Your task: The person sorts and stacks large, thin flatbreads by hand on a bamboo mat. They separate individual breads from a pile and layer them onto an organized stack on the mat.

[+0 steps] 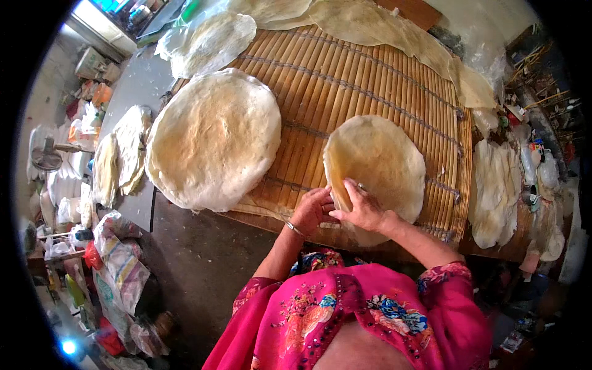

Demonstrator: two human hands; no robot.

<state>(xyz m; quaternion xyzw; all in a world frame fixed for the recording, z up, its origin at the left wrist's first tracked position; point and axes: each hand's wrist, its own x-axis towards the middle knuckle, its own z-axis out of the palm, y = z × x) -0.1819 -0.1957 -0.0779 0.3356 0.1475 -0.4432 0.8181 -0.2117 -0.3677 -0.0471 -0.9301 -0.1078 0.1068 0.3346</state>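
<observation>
A: What do the hands have hold of?

B: A thin round sheet of dough, pale yellow, lying flat on the slatted bamboo mat near its front edge, toward the right corner; the left hand curls its fingers at the sheet's near-left rim, seemingly pinching the edge, though the fingertips are partly hidden; the right hand rests on the sheet's near edge with its fingers loosely bent and spread, pressing rather than clenching; the two hands touch each other.

A: Anything on the wrists?

B: A thin bangle on the left wrist; both sleeves are bright pink with flower embroidery.

A: And around the sheet?

B: To its left, well apart, a bigger stack of round sheets sits on the mat's left corner, overhanging the front edge; beyond that, at the far left corner, a crumpled pale sheet lies partly off the mat; more thin sheets drape along the far edge and down toward the right corner.

A: Off the mat?

B: On the right, a heap of pale sheets just beside the mat's right edge; on the left, folded rounds lie on a grey surface; lower left, on the dark floor, plastic bags and clutter.
</observation>
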